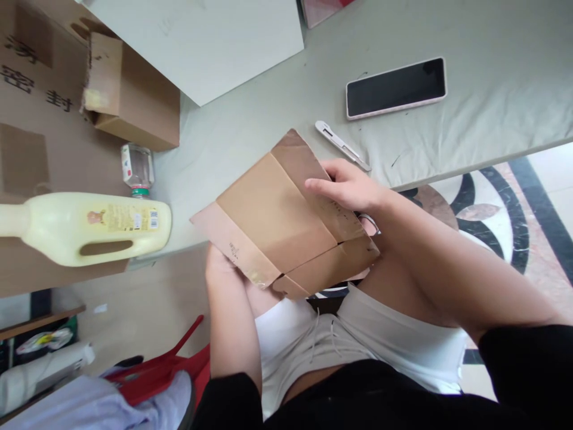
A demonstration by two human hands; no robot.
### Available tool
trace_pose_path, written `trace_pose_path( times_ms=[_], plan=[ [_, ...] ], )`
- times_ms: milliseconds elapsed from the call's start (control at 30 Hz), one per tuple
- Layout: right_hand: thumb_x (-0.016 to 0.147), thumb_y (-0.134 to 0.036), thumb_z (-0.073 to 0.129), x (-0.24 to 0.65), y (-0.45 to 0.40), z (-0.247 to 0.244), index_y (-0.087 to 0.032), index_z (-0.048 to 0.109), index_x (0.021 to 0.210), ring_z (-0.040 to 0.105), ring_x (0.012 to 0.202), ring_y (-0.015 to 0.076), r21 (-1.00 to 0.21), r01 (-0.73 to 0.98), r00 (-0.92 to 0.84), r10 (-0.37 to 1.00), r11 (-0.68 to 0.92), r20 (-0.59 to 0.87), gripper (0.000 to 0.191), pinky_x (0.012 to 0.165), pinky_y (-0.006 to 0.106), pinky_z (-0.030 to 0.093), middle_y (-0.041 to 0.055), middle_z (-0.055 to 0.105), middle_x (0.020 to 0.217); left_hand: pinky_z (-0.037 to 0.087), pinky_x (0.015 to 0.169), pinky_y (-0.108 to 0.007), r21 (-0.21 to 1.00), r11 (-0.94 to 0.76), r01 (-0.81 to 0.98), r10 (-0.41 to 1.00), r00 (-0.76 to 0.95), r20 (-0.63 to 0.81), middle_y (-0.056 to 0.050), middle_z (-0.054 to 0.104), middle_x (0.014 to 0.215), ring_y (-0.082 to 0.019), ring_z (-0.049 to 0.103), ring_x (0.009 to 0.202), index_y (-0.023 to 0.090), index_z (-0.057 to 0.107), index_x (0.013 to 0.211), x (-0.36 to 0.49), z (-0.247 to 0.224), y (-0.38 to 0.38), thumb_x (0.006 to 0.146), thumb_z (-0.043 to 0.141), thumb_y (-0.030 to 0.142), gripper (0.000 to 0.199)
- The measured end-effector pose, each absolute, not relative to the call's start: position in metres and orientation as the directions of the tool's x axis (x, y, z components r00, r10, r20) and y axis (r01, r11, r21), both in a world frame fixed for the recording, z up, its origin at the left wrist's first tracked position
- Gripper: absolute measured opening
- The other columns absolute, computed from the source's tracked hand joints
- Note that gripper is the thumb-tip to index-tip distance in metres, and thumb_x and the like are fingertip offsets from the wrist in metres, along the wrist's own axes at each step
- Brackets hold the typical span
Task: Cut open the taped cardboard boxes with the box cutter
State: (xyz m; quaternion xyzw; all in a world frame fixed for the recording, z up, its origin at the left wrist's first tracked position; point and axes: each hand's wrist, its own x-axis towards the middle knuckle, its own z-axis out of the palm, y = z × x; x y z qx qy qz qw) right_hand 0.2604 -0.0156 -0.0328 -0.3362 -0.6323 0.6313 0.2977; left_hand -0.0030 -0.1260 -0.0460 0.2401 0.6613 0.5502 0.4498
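Note:
A brown cardboard box point(273, 209) with creased flaps is held tilted above my lap, partly over the table's front edge. My right hand point(347, 185) grips its right side, thumb on top of the flap and the other fingers mostly hidden beneath. Under the lower left flap, my left hand point(224, 263) supports the box, its fingers covered by the cardboard. Just beyond the right hand, a white utility knife point(342, 145) lies on the cloth. Farther back rests a phone point(396, 88) with a dark screen and pale case.
A pale-cloth table point(492, 71) spans the back. At left are a large yellow bottle point(58, 227) lying on its side, a small clear bottle point(136, 167), a cardboard carton point(143, 95) and a white panel point(201, 42). A red chair point(174, 364) stands at lower left.

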Motion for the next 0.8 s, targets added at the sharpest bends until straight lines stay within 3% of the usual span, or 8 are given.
trace_pose_path(
  times_ms=[133,267,333,433,533,633,700,800],
  plan=[
    [0.082,-0.037,0.058,0.259,-0.012,-0.036,-0.016,0.056,0.08,0.051,0.073,0.0123,-0.999,0.042,-0.459,0.888,-0.018,-0.035,0.021,0.067,0.026,0.04,0.0,0.058,0.078,0.061,0.081,-0.037,0.944,0.22,-0.245,0.811,-0.493,-0.316,-0.009,0.077,0.09,-0.024,0.072,0.089,0.017,0.07,0.103,-0.007,-0.05,-0.102,0.075,0.068,0.06,0.052],
    [0.085,-0.032,0.058,0.251,-0.006,-0.047,-0.018,0.057,0.095,0.055,0.084,0.0136,-0.997,0.005,-0.259,0.963,0.078,0.074,0.018,0.077,0.028,0.045,0.0,0.061,0.09,0.057,0.099,-0.04,0.966,0.041,-0.253,0.845,-0.508,-0.169,-0.01,0.076,0.097,-0.027,0.069,0.11,0.017,0.07,0.095,-0.006,-0.047,-0.094,0.073,0.058,0.077,0.065],
    [0.085,-0.03,0.06,0.244,-0.003,-0.052,-0.02,0.051,0.102,0.057,0.084,0.0125,-0.995,-0.066,-0.182,0.979,0.079,0.09,0.021,0.075,0.027,0.046,-0.0011,0.062,0.093,0.056,0.101,-0.043,0.975,0.046,-0.219,0.856,-0.495,-0.151,-0.01,0.076,0.089,-0.029,0.071,0.106,0.016,0.07,0.087,-0.009,-0.045,-0.094,0.064,0.078,0.066,0.056],
    [0.088,-0.031,0.061,0.238,0.004,-0.054,-0.024,0.043,0.103,0.05,0.061,0.0064,-0.981,-0.193,-0.127,0.992,-0.011,0.013,0.024,0.059,0.022,0.041,-0.0058,0.061,0.081,0.055,0.102,-0.043,0.987,0.051,-0.155,0.845,-0.52,-0.126,-0.008,0.076,0.085,-0.029,0.072,0.104,0.015,0.069,0.083,-0.015,-0.038,-0.087,0.053,0.094,0.038,0.046],
    [0.089,-0.033,0.059,0.241,0.013,-0.05,-0.023,0.046,0.097,0.045,0.051,0.0027,-0.951,-0.302,-0.048,0.997,-0.067,-0.055,0.018,0.051,0.019,0.036,-0.0064,0.058,0.073,0.05,0.112,-0.038,0.975,-0.2,-0.094,0.806,-0.582,0.11,-0.005,0.076,0.103,-0.025,0.064,0.124,0.018,0.066,0.086,-0.024,-0.028,-0.065,0.063,0.086,0.053,0.046],
    [0.089,-0.045,0.059,0.247,0.016,-0.045,-0.021,0.053,0.096,0.058,0.056,0.005,-0.923,-0.374,-0.052,0.995,-0.093,-0.079,0.026,0.049,0.018,0.04,-0.0028,0.062,0.075,0.044,0.118,-0.037,0.904,-0.377,-0.202,0.838,-0.491,0.239,-0.005,0.073,0.114,-0.023,0.052,0.138,0.018,0.064,0.087,-0.034,-0.025,-0.033,0.08,0.075,0.046,0.031],
    [0.088,-0.058,0.059,0.248,0.014,-0.047,-0.02,0.056,0.097,0.062,0.057,0.0072,-0.925,-0.365,-0.131,0.989,-0.109,-0.065,0.04,0.047,0.019,0.041,-0.0007,0.065,0.079,0.045,0.116,-0.036,0.884,-0.376,-0.276,0.841,-0.502,0.201,-0.006,0.073,0.111,-0.021,0.052,0.138,0.018,0.062,0.083,-0.035,-0.03,-0.016,0.089,0.065,0.039,0.022],
    [0.082,-0.066,0.065,0.243,0.011,-0.057,-0.02,0.054,0.092,0.059,0.052,0.0067,-0.956,-0.28,-0.208,0.978,-0.084,-0.025,0.048,0.043,0.019,0.039,-0.0019,0.063,0.076,0.048,0.111,-0.037,0.87,-0.282,-0.404,0.852,-0.522,0.034,-0.007,0.074,0.106,-0.018,0.057,0.132,0.018,0.063,0.082,-0.027,-0.042,-0.002,0.1,0.047,0.032,0.028]
  ],
)
